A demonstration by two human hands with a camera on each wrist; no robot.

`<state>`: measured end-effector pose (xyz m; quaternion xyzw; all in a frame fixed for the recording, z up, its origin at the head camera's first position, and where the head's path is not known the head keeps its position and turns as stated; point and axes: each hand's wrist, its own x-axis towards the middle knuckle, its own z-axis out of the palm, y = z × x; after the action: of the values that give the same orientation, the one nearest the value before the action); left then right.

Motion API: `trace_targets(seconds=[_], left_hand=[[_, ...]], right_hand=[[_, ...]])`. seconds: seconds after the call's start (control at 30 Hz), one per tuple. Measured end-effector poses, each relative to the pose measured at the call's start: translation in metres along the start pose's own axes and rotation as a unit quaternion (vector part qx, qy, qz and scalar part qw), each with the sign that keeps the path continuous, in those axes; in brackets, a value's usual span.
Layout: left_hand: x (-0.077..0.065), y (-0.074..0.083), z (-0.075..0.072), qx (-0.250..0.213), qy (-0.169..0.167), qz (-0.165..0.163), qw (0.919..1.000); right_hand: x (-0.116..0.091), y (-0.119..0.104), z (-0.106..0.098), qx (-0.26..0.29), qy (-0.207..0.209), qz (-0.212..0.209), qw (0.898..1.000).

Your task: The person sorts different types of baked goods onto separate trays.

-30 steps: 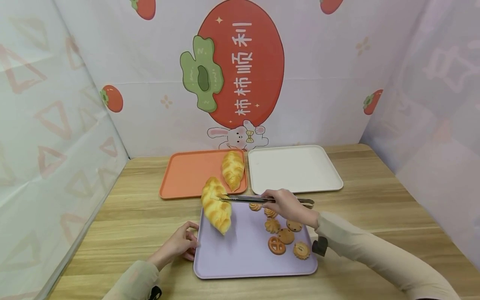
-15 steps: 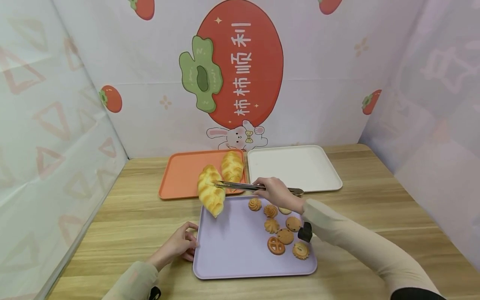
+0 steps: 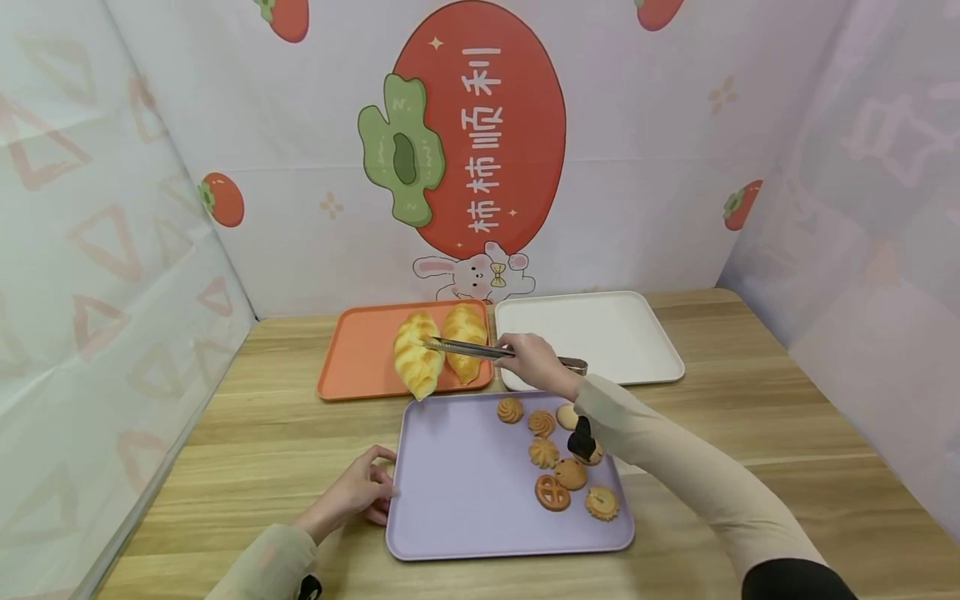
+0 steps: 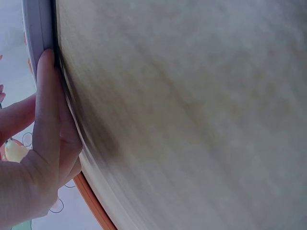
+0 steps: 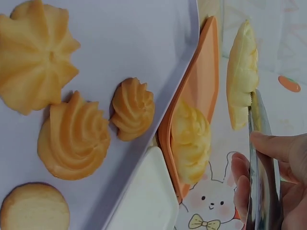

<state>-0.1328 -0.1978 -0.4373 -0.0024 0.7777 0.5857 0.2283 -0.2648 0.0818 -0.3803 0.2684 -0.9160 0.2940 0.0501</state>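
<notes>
My right hand (image 3: pixel 536 364) grips a pair of metal tongs (image 3: pixel 472 348), whose tips pinch a plump golden bread loaf (image 3: pixel 418 358). In the right wrist view that loaf (image 5: pixel 241 79) hangs in the air, apart from the orange tray (image 5: pixel 205 72). Another similar loaf (image 3: pixel 467 333) lies on the right side of the orange tray (image 3: pixel 360 350). My left hand (image 3: pixel 358 490) rests on the table at the left edge of the purple tray (image 3: pixel 465 500); the left wrist view has its fingers (image 4: pixel 46 96) extended against the tray's rim (image 4: pixel 39 28).
Several cookies and a pretzel-shaped biscuit (image 3: pixel 552 492) lie on the right half of the purple tray. A white tray (image 3: pixel 592 333) stands at the back right, beside the orange one. A printed cloth backdrop (image 3: pixel 300 250) rises behind the wooden table (image 3: pixel 285 433).
My right hand has moved away from me and slightly left, carrying the loaf in the tongs from over the purple tray to over the orange tray. The left hand has stayed put.
</notes>
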Motion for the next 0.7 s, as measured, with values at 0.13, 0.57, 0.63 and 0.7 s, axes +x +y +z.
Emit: trace_targets(seconds=[0.13, 0.57, 0.63, 0.7], left_hand=[[0.000, 0.000, 0.000, -0.002, -0.002, 0.001, 1.0000], [-0.001, 0.001, 0.000, 0.005, 0.004, -0.002, 1.0000], [-0.001, 0.000, 0.000, 0.006, 0.003, 0.000, 1.0000], [-0.001, 0.000, 0.001, 0.006, 0.002, 0.000, 1.0000]], right_hand=[[0.009, 0.002, 0.003, -0.002, -0.002, 0.013, 1.000], [0.037, 0.000, 0.027, -0.027, -0.020, 0.085, 0.996], [0.041, -0.001, 0.031, -0.036, -0.022, 0.092, 0.995], [0.043, -0.002, 0.033, -0.043, -0.022, 0.096, 0.994]])
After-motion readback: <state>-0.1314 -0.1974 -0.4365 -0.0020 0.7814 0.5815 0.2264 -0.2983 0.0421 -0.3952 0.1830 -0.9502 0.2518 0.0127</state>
